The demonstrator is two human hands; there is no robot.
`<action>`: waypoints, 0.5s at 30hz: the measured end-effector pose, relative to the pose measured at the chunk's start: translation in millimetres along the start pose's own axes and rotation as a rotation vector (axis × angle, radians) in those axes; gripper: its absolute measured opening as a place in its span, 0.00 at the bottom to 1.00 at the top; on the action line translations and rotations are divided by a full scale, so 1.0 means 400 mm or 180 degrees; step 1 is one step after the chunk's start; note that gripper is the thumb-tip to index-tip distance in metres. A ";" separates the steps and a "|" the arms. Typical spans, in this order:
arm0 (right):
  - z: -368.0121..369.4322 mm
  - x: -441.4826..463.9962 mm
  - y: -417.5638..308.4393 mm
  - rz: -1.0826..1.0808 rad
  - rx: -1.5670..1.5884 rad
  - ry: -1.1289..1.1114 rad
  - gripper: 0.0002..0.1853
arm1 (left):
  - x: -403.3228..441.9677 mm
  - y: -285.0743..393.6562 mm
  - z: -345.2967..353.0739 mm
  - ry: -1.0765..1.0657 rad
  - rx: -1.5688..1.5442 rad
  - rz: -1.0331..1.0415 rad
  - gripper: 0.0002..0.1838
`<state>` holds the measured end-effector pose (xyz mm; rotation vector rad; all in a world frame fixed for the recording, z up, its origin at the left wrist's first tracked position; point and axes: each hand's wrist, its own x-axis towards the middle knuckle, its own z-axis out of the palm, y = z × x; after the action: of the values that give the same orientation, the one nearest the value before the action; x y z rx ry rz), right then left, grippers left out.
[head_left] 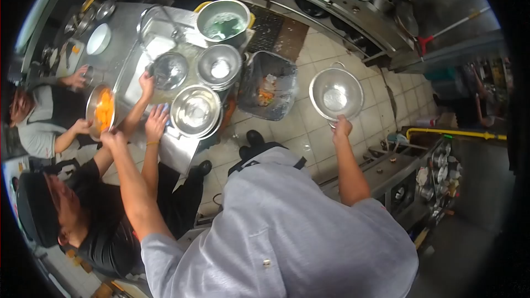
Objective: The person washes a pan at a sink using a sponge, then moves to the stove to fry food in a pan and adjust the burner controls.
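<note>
My left hand (113, 139) reaches out to the left, its fingers closed on the near rim of a metal bowl (90, 105) that holds bright orange food pieces (104, 109). A co-worker's hand (83, 127) is on the same bowl from the far side. On the right, my right hand (343, 127) grips a handle of a silver colander (337, 91). The colander hangs over the tiled floor, its inside facing up, with no food visible in it.
A co-worker in a black cap (32, 207) works close on my left, hands over the metal sink counter (124, 22). Stacked metal bowls (194, 111), a pot of greenish water (223, 22) and a grey bin with scraps (286, 91) stand ahead. A stove (381, 174) is at right.
</note>
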<state>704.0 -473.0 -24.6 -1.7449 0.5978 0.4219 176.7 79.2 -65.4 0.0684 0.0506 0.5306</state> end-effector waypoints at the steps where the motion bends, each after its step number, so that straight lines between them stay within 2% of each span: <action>1: -0.016 -0.012 0.002 0.0036 0.0025 -0.0113 0.12 | -0.011 0.073 0.033 0.0439 0.0289 0.0842 0.25; 2: -0.032 -0.023 0.015 0.0122 0.0096 -0.0189 0.13 | -0.035 0.160 0.077 0.1188 0.0776 0.1938 0.22; 3: -0.056 -0.035 0.029 0.0214 0.0120 -0.0271 0.13 | -0.055 0.230 0.104 0.1894 0.1265 0.2724 0.19; 5: -0.087 -0.093 0.053 0.0491 0.0214 -0.0356 0.09 | -0.053 0.272 0.169 0.2646 0.1641 0.3344 0.14; 6: -0.091 -0.104 0.082 0.0616 0.0220 -0.0621 0.07 | -0.050 0.291 0.176 0.2260 0.1407 0.3164 0.13; 7: -0.111 -0.095 0.101 0.0700 0.0200 -0.0861 0.05 | -0.019 0.232 0.238 0.2448 0.1339 0.3253 0.11; 8: -0.110 -0.115 0.109 0.0748 0.0082 -0.0935 0.05 | -0.023 0.236 0.225 0.2356 0.1636 0.3203 0.11; 9: -0.113 -0.131 0.115 0.0773 -0.0051 -0.0987 0.05 | -0.012 0.170 0.279 0.2109 0.1334 0.3387 0.09; 10: -0.111 -0.148 0.110 0.0807 -0.0221 -0.1096 0.05 | -0.009 0.127 0.294 0.2353 0.1264 0.3518 0.07; 11: -0.104 -0.169 0.104 0.0852 -0.0378 -0.1202 0.05 | -0.018 0.123 0.268 0.2281 0.0941 0.3407 0.07; 12: -0.095 -0.173 0.104 0.0966 -0.0638 -0.1376 0.05 | -0.022 0.075 0.313 0.2297 0.1043 0.3595 0.09; 14: -0.039 -0.182 0.107 0.1004 -0.1009 -0.1625 0.04 | -0.040 -0.016 0.401 0.2029 0.0612 0.3424 0.09; 15: -0.011 -0.192 0.103 0.0950 -0.1389 -0.1738 0.05 | -0.057 -0.058 0.407 0.1708 0.0716 0.3303 0.10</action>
<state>617.8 -471.5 -12.0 -1.8340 0.3814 1.2674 179.4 38.9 95.8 0.1721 0.6237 1.5705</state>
